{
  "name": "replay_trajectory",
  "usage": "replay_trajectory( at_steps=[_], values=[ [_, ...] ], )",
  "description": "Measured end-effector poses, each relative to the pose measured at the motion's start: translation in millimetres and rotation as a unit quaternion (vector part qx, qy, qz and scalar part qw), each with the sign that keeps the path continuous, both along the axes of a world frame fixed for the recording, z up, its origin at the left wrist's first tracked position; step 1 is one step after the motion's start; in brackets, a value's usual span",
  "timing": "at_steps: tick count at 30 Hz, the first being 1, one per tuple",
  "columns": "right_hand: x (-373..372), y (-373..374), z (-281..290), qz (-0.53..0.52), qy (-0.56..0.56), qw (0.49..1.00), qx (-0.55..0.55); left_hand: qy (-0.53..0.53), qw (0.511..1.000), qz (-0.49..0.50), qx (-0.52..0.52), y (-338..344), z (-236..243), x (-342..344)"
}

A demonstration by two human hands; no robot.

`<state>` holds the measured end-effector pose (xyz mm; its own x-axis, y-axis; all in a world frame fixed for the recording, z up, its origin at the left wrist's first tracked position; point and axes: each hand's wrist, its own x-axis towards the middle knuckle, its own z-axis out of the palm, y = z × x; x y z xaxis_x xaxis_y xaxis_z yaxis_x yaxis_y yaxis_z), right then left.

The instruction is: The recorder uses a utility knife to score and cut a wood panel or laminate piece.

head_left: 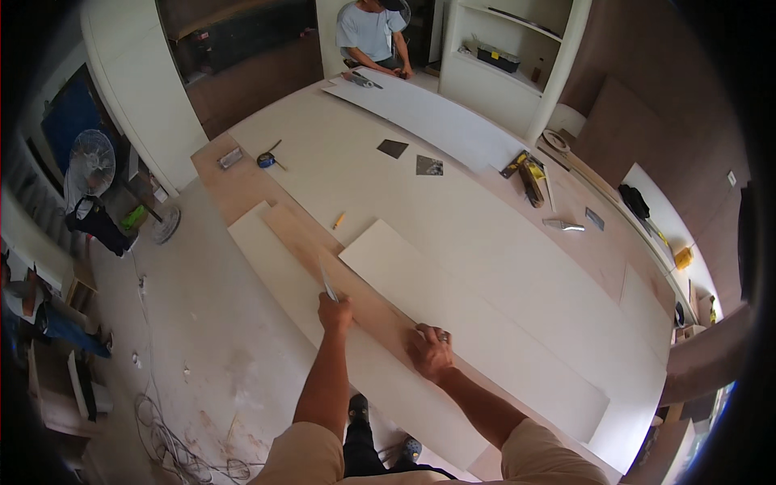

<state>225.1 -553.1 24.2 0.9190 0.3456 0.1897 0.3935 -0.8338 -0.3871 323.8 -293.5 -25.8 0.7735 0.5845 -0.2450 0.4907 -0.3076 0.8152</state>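
Observation:
My left hand (335, 312) is closed around the lower end of a thin, pale, blade-like tool (327, 281), whose tip points away from me. It is over a long brown board strip (301, 239) that lies along the near side of the work table. My right hand (431, 352) presses down on the same strip farther right, fingers apart and somewhat bent, a ring on one of them. Beside the strip lie a near white panel (257, 234) and, beyond it, another white panel (396, 257). A yellow pencil-like piece (339, 220) lies past the strip.
On the table are a tape measure (266, 160), two dark square samples (393, 149), a wooden hand plane (531, 183) and a metal-bladed tool (563, 225). Another person (372, 36) works at the far end. A standing fan (91, 162) and cables (166, 440) are on the left floor.

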Motion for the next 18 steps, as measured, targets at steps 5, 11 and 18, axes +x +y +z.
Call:
replay_trajectory(
  at_steps=[5,11,18],
  values=[
    [-46.7,-62.0,8.0,-0.059,0.067,0.996,-0.021,0.049,0.997,-0.005,-0.052,-23.1,44.1,6.9],
    [-53.7,-71.8,0.6,-0.059,0.057,0.996,-0.035,0.039,0.999,-0.008,-0.006,-28.8,43.7,3.9],
    [-57.3,-66.3,4.6,-0.047,0.048,0.997,-0.037,0.017,1.000,0.013,-0.016,-25.4,33.5,-4.8]
  ],
)
